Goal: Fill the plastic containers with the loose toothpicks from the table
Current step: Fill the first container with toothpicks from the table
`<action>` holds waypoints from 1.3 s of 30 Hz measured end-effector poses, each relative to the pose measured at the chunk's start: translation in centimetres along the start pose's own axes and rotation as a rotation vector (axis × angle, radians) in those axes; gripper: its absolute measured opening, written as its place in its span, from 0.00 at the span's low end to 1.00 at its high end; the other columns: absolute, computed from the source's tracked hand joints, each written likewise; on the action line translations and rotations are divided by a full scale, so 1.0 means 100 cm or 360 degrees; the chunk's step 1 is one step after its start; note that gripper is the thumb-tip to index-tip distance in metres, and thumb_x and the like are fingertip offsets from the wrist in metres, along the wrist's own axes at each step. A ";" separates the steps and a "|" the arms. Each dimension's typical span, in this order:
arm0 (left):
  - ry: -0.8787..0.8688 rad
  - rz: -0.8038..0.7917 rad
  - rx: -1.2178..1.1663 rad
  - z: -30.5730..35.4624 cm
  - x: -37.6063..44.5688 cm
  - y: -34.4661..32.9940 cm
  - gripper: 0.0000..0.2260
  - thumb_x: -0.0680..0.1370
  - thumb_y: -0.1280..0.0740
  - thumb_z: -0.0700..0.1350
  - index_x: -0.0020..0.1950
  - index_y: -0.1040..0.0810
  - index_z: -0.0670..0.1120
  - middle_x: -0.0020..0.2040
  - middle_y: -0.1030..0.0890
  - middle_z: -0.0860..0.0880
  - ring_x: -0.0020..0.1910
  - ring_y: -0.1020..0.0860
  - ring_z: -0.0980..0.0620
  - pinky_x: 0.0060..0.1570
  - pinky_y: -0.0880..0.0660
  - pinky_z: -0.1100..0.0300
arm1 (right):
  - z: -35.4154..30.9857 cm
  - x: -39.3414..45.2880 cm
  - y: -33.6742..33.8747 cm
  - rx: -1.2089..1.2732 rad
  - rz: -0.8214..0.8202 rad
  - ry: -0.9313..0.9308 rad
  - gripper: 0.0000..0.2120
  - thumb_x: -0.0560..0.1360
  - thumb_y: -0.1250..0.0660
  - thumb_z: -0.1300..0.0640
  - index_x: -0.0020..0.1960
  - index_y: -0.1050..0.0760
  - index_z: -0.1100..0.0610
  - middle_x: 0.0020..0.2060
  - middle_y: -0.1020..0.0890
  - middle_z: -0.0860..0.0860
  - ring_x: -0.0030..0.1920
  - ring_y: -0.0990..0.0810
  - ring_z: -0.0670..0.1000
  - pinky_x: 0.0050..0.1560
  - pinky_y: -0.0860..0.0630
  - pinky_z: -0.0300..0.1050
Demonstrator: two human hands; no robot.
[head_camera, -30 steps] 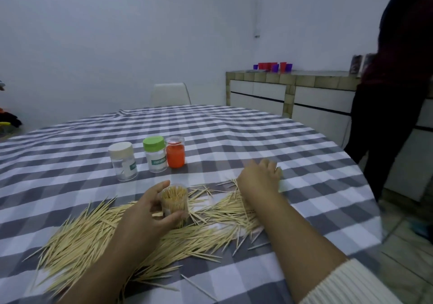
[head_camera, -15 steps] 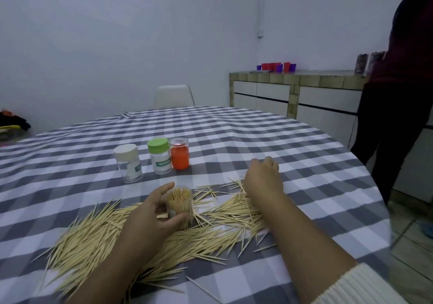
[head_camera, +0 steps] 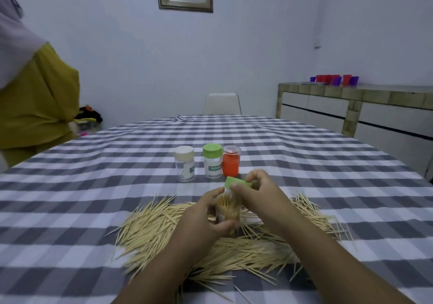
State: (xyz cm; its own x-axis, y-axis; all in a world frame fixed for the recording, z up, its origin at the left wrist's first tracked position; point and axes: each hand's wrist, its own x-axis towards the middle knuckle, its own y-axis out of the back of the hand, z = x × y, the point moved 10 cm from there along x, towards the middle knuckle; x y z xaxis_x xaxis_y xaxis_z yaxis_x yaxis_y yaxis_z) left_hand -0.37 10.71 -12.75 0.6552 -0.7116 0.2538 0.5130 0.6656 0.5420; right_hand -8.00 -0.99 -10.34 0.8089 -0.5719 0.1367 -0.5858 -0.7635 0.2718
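Green lid [head_camera: 237, 183]: pinched in the fingers of the right hand [head_camera: 259, 194], tilted, just above the open container's mouth
Open container [head_camera: 228, 210]: clear plastic, packed with upright toothpicks; left hand [head_camera: 206, 221] curled round it, thumb in front
Loose toothpicks [head_camera: 164, 226]: wide scattered heap on the checked surface [head_camera: 93, 186], spreading under and beside both hands
Far row: white-capped jar [head_camera: 184, 166]; green-capped jar [head_camera: 212, 160]; clear jar with orange inside [head_camera: 231, 160]; all upright, side by side, beyond the hands
Left edge: a person in a mustard garment [head_camera: 39, 102]
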 end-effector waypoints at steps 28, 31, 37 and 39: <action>-0.0077 0.0047 0.0020 -0.003 0.001 0.003 0.35 0.69 0.23 0.48 0.63 0.40 0.74 0.48 0.19 0.59 0.46 0.20 0.65 0.44 0.24 0.70 | -0.009 -0.001 -0.022 -0.0328 -0.0114 0.0155 0.36 0.62 0.20 0.49 0.63 0.36 0.44 0.55 0.30 0.47 0.54 0.28 0.46 0.43 0.30 0.35; -0.0077 0.0050 -0.0024 -0.003 0.001 0.003 0.30 0.69 0.24 0.51 0.59 0.38 0.75 0.51 0.19 0.59 0.47 0.21 0.66 0.47 0.21 0.64 | -0.006 -0.006 -0.021 -0.0297 -0.0378 0.0067 0.38 0.68 0.24 0.53 0.72 0.38 0.46 0.63 0.31 0.45 0.60 0.28 0.43 0.46 0.30 0.32; -0.0051 0.0035 -0.0013 -0.002 0.001 0.002 0.32 0.68 0.23 0.51 0.58 0.38 0.76 0.47 0.23 0.64 0.47 0.20 0.63 0.48 0.22 0.63 | -0.002 -0.003 -0.016 -0.0289 -0.0195 0.0059 0.25 0.64 0.22 0.48 0.55 0.30 0.49 0.50 0.22 0.47 0.50 0.22 0.45 0.42 0.26 0.36; -0.0046 0.0032 -0.0025 -0.003 0.001 0.003 0.33 0.68 0.22 0.50 0.59 0.37 0.75 0.46 0.22 0.63 0.46 0.20 0.64 0.49 0.22 0.63 | -0.002 -0.004 -0.020 -0.0228 -0.0282 0.0062 0.28 0.65 0.22 0.48 0.59 0.32 0.48 0.53 0.24 0.44 0.54 0.24 0.42 0.45 0.27 0.34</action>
State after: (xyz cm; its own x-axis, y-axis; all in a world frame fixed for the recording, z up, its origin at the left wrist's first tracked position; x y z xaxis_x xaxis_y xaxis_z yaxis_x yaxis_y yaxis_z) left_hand 0.02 10.89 -12.77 0.6493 -0.7039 0.2879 0.5084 0.6833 0.5240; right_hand -7.08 0.84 -10.70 0.9013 -0.4188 0.1105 -0.4235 -0.7989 0.4271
